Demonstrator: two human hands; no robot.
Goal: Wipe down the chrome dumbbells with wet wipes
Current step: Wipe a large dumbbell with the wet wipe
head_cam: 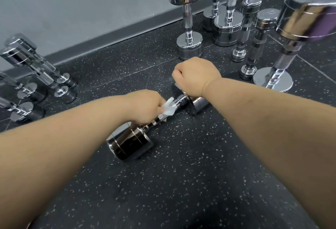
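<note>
Fingers (160, 109) of the left hand (146, 105) are curled, pinching a white wet wipe (168, 108) against the knurled handle of a chrome dumbbell (130, 143) — the wipe sits on the handle toward its far end. That dumbbell lies on its side on the dark speckled floor (181, 183), with its near head toward the camera and its far head under the right hand (197, 76). The right hand's fingers are curled down over that far head, gripping it from above; their tips are hidden. Beyond the right hand a cluster of upright dumbbells (190, 45) stands on end near the grey wall (72, 1) — different sizes, close together. At the left edge another group of dumbbells (36, 69) stands on end too, well apart from the one in the hands.
</note>
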